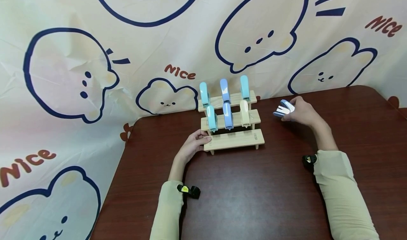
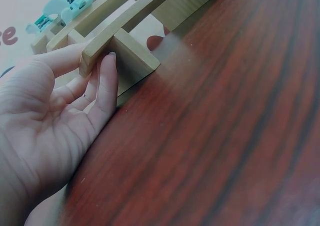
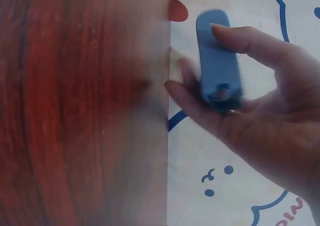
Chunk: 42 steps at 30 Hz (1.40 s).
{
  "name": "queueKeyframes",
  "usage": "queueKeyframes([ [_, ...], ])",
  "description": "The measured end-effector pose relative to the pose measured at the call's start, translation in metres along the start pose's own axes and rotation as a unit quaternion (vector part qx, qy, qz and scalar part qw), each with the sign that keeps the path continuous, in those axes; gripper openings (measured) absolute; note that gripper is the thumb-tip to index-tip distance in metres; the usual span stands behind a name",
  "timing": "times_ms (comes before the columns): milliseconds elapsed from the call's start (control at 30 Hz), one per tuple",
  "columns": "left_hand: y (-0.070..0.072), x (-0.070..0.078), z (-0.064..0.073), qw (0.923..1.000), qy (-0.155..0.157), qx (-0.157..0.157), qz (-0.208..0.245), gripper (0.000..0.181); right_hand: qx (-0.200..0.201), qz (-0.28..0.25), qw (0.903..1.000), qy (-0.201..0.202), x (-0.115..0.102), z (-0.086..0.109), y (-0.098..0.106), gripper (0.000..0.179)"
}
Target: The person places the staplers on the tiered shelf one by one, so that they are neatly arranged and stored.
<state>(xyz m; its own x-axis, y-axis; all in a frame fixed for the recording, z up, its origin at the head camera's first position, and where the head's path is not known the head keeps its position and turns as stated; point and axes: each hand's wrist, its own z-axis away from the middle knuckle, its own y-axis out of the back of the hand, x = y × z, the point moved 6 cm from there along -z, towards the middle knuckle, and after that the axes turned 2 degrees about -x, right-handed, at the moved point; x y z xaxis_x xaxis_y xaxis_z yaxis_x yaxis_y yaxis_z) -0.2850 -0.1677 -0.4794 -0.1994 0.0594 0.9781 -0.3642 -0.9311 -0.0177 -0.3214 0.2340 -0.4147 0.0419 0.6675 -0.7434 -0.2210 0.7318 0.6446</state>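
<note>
My left hand (image 1: 192,145) grips the left end of the lowest step of a three-tier wooden stand (image 1: 234,140). In the left wrist view its fingers (image 2: 107,84) reach beneath the board (image 2: 97,49). To the right of the stand, my right hand (image 1: 302,113) holds a blue stapler (image 1: 284,108) above the table. Its thumb (image 3: 245,39) lies on the body of the stapler (image 3: 216,51) in the right wrist view. On the top tier stand light-blue staplers (image 1: 205,94) (image 1: 244,87) and a blue one (image 1: 225,90). The middle tier carries light-blue (image 1: 211,118), blue (image 1: 227,115) and cream (image 1: 244,113) staplers.
The dark brown wooden table (image 1: 248,190) spreads around the stand. Behind it hangs a pale cloth (image 1: 178,46) with cartoon outlines, close to the back of the stand. Black straps with small devices (image 1: 190,191) sit on both wrists.
</note>
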Motion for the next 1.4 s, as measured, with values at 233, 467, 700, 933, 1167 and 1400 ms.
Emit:
queueKeyframes([
  [233,-0.001,-0.001,0.0,1.0,-0.001,-0.006,0.004,0.012,0.031,-0.155,0.9874,0.016,0.0,0.003,0.007,0.069],
  [467,0.001,-0.001,-0.001,1.0,-0.004,-0.006,0.001,0.012,0.056,-0.167,0.9843,-0.005,0.004,0.007,0.01,0.052],
  [700,0.002,0.0,0.0,1.0,-0.004,-0.003,0.001,0.013,0.069,-0.114,0.9907,-0.03,0.004,0.009,0.014,0.057],
  [933,0.0,-0.001,0.0,1.0,-0.003,-0.006,0.007,0.013,0.013,-0.126,0.9918,-0.017,0.001,0.013,0.014,0.058],
  [1167,-0.002,-0.003,-0.003,0.9999,-0.005,-0.015,0.006,0.014,0.006,-0.123,0.9924,-0.008,0.001,0.018,0.019,0.068],
  [1400,0.001,-0.002,-0.001,1.0,0.0,-0.006,0.001,0.015,-0.018,-0.114,0.9933,0.008,-0.002,0.027,0.021,0.068],
])
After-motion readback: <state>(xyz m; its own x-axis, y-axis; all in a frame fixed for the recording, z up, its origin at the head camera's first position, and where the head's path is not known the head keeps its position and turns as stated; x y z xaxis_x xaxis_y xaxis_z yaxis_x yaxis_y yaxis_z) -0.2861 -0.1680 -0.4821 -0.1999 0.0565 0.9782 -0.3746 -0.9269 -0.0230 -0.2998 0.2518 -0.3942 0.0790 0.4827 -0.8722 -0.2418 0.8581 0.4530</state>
